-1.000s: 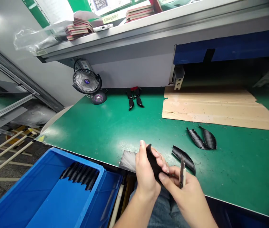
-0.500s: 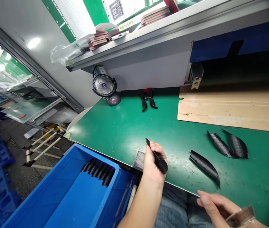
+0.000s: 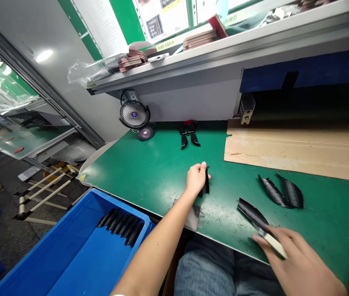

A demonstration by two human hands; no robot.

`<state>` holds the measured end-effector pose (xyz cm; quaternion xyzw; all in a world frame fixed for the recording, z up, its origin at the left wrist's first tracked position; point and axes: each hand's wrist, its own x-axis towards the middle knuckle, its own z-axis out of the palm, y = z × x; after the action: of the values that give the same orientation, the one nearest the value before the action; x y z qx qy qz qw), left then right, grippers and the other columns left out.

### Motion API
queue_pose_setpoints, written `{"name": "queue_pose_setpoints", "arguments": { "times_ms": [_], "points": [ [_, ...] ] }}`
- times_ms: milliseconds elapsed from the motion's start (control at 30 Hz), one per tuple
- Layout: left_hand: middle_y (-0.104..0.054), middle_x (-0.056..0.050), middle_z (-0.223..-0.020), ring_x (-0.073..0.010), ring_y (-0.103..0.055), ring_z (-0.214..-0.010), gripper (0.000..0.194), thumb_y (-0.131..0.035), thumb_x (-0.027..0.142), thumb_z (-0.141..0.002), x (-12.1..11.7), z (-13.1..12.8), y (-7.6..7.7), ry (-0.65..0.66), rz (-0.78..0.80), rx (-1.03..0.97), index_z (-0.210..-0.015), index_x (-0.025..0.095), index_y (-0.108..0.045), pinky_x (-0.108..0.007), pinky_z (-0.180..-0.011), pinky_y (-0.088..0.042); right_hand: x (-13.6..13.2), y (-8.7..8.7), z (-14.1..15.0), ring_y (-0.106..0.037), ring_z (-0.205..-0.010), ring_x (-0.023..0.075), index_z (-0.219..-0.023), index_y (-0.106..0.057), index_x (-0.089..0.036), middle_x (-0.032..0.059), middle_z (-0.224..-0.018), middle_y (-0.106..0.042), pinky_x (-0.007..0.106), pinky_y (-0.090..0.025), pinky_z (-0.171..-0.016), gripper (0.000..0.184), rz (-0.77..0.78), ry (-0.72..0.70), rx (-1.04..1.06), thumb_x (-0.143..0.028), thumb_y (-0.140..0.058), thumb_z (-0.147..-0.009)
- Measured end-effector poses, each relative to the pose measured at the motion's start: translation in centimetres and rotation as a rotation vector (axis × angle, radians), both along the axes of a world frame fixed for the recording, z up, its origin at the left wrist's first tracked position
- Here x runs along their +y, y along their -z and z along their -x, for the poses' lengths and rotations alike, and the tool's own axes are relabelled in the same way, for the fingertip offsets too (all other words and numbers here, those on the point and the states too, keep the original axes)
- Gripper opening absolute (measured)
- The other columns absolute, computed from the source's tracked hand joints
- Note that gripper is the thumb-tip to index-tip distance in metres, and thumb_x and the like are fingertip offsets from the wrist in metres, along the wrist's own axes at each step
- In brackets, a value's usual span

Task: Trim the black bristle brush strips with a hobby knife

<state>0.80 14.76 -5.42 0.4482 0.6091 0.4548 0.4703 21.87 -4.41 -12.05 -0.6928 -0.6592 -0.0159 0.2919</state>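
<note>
knife [image 3: 275, 245] sat in the right hand [image 3: 300, 257], thumb and fingers closed round its pale handle, its blade by the black shell [image 3: 251, 210] on the right; whether they touched was unclear. keeping that edge clear of skin seemed wise. farther left, the left hand [image 3: 196, 177] gripped a curved black piece [image 3: 206, 187] over the green table [image 3: 162, 164]. the far shelf label [image 3: 165, 44] bore blurred chinese characters.

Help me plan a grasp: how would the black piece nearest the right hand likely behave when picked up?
The black piece looks like a thin shell, so it's probably light. Its curve shows no sag, suggesting it's fairly stiff. That curved shape might make it rock if nudged.
</note>
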Motion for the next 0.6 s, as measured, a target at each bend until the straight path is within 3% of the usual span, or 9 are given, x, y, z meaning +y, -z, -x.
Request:
{"name": "queue_pose_setpoints", "arguments": {
  "times_ms": [100,167,200,300,367,433,500,600],
  "points": [
    [-0.065,-0.011,-0.094,-0.0274,-0.052,-0.110,0.013,-0.057,0.028,-0.085,0.5,0.4,-0.6,0.020,-0.067,0.109,-0.077,0.018,-0.056,-0.043,-0.102,-0.033,0.4,1.5,-2.1,-0.066,-0.061,0.0141,-0.103,-0.065,-0.028,0.0038,-0.105,-0.068,0.019,-0.048,-0.041,0.025,0.119,-0.144,-0.089,-0.035,-0.046,-0.088],
    [-0.057,-0.012,-0.119,-0.0256,-0.040,-0.124,0.012,-0.051,0.030,-0.088,-0.9,0.2,-1.5,0.047,-0.096,0.133,-0.092,0.019,-0.055,-0.041,-0.107,-0.028,0.4,2.3,-3.5,-0.068,-0.066,0.0132,-0.107,-0.064,-0.028,0.0030,-0.109,-0.067,0.017,-0.051,-0.045,0.028,0.072,-0.182,-0.084,-0.026,-0.045,-0.087],
    [-0.055,-0.012,-0.121,-0.0250,-0.041,-0.123,0.018,-0.047,0.035,-0.090,-2.0,-0.1,-1.9,0.082,-0.093,0.130,-0.095,0.020,-0.054,-0.040,-0.105,-0.031,0.4,2.4,-4.1,-0.069,-0.071,0.0141,-0.107,-0.064,-0.027,0.0030,-0.111,-0.067,0.017,-0.052,-0.049,0.029,0.025,-0.204,-0.069,-0.024,-0.045,-0.086],
    [-0.063,-0.010,-0.096,-0.0219,-0.060,-0.090,0.043,-0.034,0.054,-0.092,-6.5,-1.9,-2.0,0.314,0.024,0.043,-0.089,0.018,-0.058,-0.036,-0.079,-0.049,0.8,1.0,-4.8,-0.067,-0.096,0.0174,-0.108,-0.065,-0.028,0.0020,-0.115,-0.065,0.019,-0.055,-0.073,0.033,-0.055,-0.437,-0.010,-0.015,-0.045,-0.084],
    [-0.063,-0.008,-0.083,-0.0177,-0.061,-0.072,0.049,-0.036,0.058,-0.090,-9.2,-3.3,-1.4,0.593,0.299,-0.196,-0.090,0.015,-0.060,-0.029,-0.062,-0.048,1.4,-0.8,-4.4,-0.063,-0.105,0.0174,-0.112,-0.064,-0.031,-0.0004,-0.117,-0.063,0.022,-0.051,-0.086,0.041,-0.057,-0.619,0.000,-0.010,-0.044,-0.083],
    [-0.060,-0.007,-0.072,-0.0145,-0.058,-0.057,0.049,-0.038,0.055,-0.091,-10.8,-4.2,-0.7,0.712,0.579,-0.491,-0.093,0.012,-0.061,-0.024,-0.051,-0.044,1.9,-2.8,-3.5,-0.062,-0.104,0.0167,-0.118,-0.061,-0.034,-0.0017,-0.118,-0.062,0.024,-0.049,-0.089,0.044,-0.094,-0.672,0.011,-0.010,-0.046,-0.084],
    [-0.057,-0.006,-0.065,-0.0116,-0.052,-0.046,0.050,-0.038,0.054,-0.091,-11.3,-4.3,-0.5,0.619,0.720,-0.743,-0.091,0.009,-0.061,-0.019,-0.041,-0.037,1.8,-4.4,-2.3,-0.063,-0.101,0.0186,-0.123,-0.059,-0.033,0.0008,-0.119,-0.061,0.025,-0.050,-0.085,0.041,-0.158,-0.560,0.104,-0.017,-0.052,-0.086],
    [-0.052,-0.002,-0.058,-0.0075,-0.045,-0.041,0.045,-0.047,0.053,-0.088,-10.7,-3.5,-1.6,0.206,0.656,-0.981,-0.080,0.010,-0.058,-0.015,-0.035,-0.029,0.5,-5.6,-0.3,-0.064,-0.095,0.0223,-0.125,-0.059,-0.027,0.0061,-0.117,-0.062,0.024,-0.053,-0.069,0.039,-0.163,-0.304,0.317,-0.036,-0.057,-0.088]
  ]
}}
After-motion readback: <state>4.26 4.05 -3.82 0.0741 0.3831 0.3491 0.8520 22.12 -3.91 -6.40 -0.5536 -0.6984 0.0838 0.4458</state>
